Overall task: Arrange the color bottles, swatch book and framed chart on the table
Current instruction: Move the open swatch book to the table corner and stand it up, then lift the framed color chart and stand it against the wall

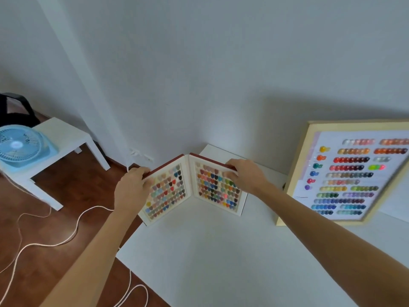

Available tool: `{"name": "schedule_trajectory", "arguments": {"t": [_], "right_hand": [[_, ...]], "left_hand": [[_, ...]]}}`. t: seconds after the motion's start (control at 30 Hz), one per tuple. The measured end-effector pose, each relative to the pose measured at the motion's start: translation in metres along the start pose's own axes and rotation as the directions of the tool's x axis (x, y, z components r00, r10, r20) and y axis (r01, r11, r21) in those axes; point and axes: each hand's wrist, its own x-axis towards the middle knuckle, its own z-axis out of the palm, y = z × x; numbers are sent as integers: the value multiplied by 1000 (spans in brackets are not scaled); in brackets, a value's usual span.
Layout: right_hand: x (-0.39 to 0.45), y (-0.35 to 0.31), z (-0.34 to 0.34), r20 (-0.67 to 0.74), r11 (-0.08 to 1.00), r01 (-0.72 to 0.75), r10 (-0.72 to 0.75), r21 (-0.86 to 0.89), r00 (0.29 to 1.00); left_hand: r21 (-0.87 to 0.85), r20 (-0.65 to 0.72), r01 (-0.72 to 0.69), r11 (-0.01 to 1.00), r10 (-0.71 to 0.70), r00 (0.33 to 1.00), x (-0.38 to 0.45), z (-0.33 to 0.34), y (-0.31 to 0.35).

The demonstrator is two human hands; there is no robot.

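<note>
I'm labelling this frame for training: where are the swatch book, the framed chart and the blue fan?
swatch book (212, 185), head view, right-hand page of colour chips.
framed chart (352, 173), head view, printed sheet inside the frame.
blue fan (18, 144), head view, front grille.

No text can be read. A small dark line, possibly print, is seen at the lower left of the framed chart (352, 173), right of frame, too blurred.
</note>
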Motion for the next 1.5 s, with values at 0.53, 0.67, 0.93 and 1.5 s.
{"name": "schedule_trajectory", "arguments": {"t": [0.53,0.67,0.93,1.5], "right_hand": [[-123,99,-100,-356,998,-19,37,55,934],[-166,157,-122,-394,993,-88,112,79,912],[-208,247,-137,-422,922,-338,386,188,820],[-163,320,-126,-231,691,-575,705,438,671]], "left_hand": [[-430,-107,-407,805,403,909,-40,40,238],[-534,-54,-338,775,367,929,-66,73,296],[-555,129,-114,824,220,967,-81,132,350],[-576,214,39,816,105,971,-47,188,346]]}}
